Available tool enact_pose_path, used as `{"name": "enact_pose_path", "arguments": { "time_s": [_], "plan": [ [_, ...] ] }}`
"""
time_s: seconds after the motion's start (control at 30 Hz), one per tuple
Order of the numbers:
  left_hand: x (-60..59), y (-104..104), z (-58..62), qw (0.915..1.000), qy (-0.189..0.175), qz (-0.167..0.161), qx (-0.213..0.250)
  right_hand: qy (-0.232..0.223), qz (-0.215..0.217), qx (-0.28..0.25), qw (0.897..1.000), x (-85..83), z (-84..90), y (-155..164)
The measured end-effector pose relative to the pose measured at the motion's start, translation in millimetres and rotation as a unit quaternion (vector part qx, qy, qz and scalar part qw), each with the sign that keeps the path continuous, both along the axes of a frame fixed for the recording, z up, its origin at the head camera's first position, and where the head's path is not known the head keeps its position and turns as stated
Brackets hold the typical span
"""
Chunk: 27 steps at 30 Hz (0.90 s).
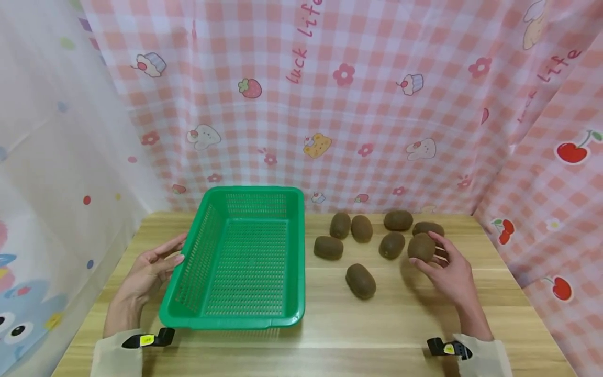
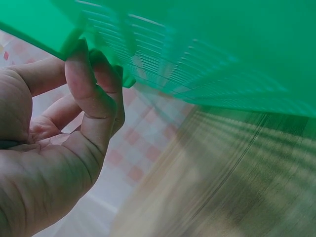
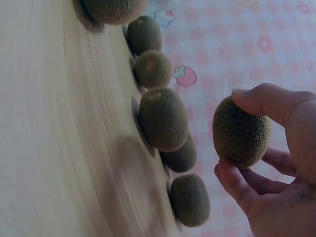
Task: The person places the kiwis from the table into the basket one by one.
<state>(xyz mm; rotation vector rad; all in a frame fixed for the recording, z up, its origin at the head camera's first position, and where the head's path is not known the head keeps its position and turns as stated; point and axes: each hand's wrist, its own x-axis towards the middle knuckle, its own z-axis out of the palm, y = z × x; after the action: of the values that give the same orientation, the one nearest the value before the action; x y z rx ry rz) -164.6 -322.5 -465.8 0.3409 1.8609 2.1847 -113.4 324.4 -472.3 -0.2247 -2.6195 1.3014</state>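
Held kiwi [image 1: 421, 247]: probably light, firm, fuzzy enough not to slip, bruisable; a gentle pinch on opposite sides should do. It's up off the tabletop [image 1: 377, 330], near the loose kiwis [image 1: 360, 281]. Right grip [image 1: 451, 275] pinches it, thumb opposing fingers, forearm angled forward-left. Left grip [image 1: 147, 272] grasps left rim of green basket [image 1: 298, 251], fingers bent; plastic looks light, slightly flexible.

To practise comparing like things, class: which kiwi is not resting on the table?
The kiwi held in the right hand: it is raised above the wooden table, while the other seven kiwis lie on it.
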Motion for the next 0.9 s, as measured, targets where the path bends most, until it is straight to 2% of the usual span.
{"name": "enact_pose_path", "arguments": {
  "time_s": [0.4,0.9],
  "plan": [
    [0.2,0,0.0,0.9998,-0.015,0.010,0.005,0.006,0.040,-0.019,0.999,-1.4,4.8,-26],
    [-0.1,1,-0.8,0.9998,-0.012,0.007,0.011,0.056,0.087,-0.071,0.992,-3.2,3.2,-56]
  ]
}}
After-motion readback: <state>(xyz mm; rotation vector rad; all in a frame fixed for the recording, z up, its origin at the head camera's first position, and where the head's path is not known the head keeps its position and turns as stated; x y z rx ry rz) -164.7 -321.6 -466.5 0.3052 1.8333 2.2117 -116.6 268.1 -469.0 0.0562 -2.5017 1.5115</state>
